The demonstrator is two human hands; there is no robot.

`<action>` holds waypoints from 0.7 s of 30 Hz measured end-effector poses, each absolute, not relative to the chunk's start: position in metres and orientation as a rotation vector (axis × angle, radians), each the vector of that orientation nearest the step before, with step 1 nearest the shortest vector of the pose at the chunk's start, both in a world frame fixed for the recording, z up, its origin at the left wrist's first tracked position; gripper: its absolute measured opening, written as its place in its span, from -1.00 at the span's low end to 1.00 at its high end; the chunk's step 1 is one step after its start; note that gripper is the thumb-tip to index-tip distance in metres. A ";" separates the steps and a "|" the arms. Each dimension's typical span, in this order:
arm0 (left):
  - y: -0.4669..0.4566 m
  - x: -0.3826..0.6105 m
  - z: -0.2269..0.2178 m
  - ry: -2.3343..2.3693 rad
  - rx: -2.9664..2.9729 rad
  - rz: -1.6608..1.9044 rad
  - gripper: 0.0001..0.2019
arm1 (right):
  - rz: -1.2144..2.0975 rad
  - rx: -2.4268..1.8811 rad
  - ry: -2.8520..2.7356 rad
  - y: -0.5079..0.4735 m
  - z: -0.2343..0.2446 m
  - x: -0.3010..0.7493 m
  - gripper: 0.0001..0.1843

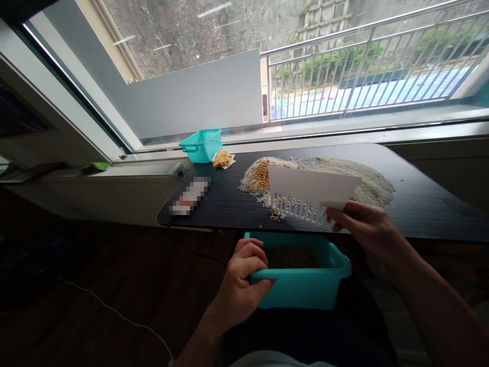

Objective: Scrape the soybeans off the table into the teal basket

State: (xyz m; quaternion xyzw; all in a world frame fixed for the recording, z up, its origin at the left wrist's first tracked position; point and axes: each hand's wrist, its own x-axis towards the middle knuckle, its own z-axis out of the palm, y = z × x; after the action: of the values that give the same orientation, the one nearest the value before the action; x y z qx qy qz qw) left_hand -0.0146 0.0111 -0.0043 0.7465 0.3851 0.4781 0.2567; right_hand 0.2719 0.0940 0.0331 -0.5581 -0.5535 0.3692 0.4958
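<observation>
My left hand [242,283] grips the left rim of a teal plastic bin [305,290] held below the front edge of the black table [420,204]; the bin holds dark beans. My right hand [367,229] pinches a white slotted scoop [309,196] by its lower right corner, its comb edge resting on the table near the front edge. Behind the scoop lies a wide spread of white rice [367,178] with a patch of yellow beans [262,173] mixed in at its left end. A few loose grains sit under the scoop's comb.
A second teal bin [202,144] stands at the table's back left, with yellow snack pieces on paper [223,159] beside it. A blurred packet [190,196] lies at the left end. A radiator and window sill run behind; a white cable crosses the dark floor.
</observation>
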 end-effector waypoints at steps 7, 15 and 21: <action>0.011 -0.015 -0.006 1.044 2.017 1.307 -0.79 | 0.923 -1.320 -1.324 0.091 0.033 0.272 -0.31; 0.012 -0.016 -0.006 1.040 2.040 1.300 -0.79 | 0.967 -1.336 -1.366 0.093 0.035 0.269 -0.29; 0.013 -0.018 -0.006 1.048 2.049 1.311 -0.79 | 0.918 -1.363 -1.344 0.081 0.039 0.271 -0.32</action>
State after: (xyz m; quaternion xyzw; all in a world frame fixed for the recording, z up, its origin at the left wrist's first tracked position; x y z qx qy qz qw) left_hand -0.0178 0.0127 -0.0058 0.7503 0.3836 0.4799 0.2441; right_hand 0.2711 0.0806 0.0394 -0.5604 -0.5529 0.3774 0.4877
